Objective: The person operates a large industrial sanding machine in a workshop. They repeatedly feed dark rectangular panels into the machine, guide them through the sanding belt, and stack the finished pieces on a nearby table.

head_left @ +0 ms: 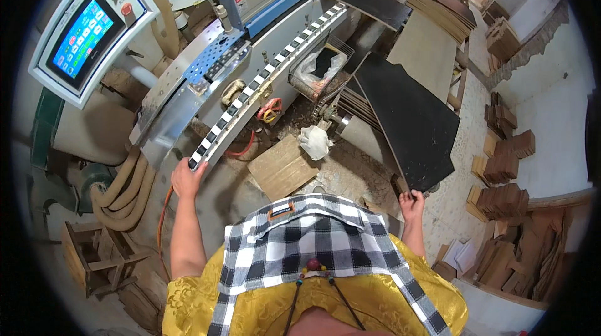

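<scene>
My left hand point(186, 178) is closed around the near end of a long roller rail point(239, 103) with black and white rollers, which runs along the front of a machine. On the other side, my right hand point(412, 206) has its fingers curled at the near corner of a black board point(410, 126). That board lies on top of a stack, and its far end tapers. The exact grip of the right fingers is small and partly hidden by the board's edge.
At left stands a control panel point(84, 39) with a lit screen. A wire basket point(320, 67) hangs beside the rail, near scissors point(270, 111). A white bag point(315, 142) and a brown board point(283, 167) lie below. Board stacks point(504, 201) line the right wall; a wooden stool point(103, 254) stands lower left.
</scene>
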A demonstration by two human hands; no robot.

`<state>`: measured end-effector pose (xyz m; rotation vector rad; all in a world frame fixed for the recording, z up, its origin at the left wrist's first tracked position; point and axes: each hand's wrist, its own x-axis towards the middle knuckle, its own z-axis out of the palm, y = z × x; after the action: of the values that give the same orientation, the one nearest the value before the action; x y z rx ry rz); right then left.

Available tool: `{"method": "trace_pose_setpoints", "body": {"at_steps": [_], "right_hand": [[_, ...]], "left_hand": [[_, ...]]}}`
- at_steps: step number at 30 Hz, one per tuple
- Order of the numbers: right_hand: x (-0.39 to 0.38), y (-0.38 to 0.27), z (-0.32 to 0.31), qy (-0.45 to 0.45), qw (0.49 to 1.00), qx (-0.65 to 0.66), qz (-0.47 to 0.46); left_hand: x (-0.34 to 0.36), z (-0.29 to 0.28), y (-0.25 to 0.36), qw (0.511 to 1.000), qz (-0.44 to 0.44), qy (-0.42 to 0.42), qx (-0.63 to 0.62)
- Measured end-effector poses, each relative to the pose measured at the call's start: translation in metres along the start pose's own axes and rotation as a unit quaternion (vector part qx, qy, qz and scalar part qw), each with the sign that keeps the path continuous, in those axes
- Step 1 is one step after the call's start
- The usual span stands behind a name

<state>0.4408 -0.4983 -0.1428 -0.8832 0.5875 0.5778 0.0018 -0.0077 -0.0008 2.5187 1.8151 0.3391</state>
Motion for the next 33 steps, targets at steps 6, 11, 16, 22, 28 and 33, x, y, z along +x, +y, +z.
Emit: {"method": "trace_pose_setpoints", "body": {"at_steps": [6, 11, 16, 22, 28, 33], "right_hand": [[-0.039, 0.013, 0.044, -0.080, 0.997, 0.014, -0.013], [-0.061, 0.010, 0.049, -0.141, 0.988, -0.017, -0.061], [-0.088, 0.017, 0.065, -0.212, 0.976, -0.032, -0.019], [-0.110, 0.054, 0.135, -0.298, 0.949, -0.102, 0.016], [-0.130, 0.118, 0.199, -0.317, 0.921, -0.193, 0.122], [-0.159, 0.177, 0.230, -0.311, 0.894, -0.268, 0.180]], "left_hand": [[0.003, -0.002, -0.003, 1.000, 0.002, -0.012, -0.018], [0.002, 0.003, -0.008, 1.000, 0.002, -0.002, -0.018], [0.003, 0.005, -0.015, 1.000, 0.000, -0.001, -0.021], [0.004, 0.006, -0.011, 0.999, 0.020, 0.020, -0.027], [0.003, 0.007, -0.015, 0.999, 0.028, 0.026, -0.026], [0.003, 0.007, -0.018, 0.999, 0.026, 0.023, -0.035]]}}
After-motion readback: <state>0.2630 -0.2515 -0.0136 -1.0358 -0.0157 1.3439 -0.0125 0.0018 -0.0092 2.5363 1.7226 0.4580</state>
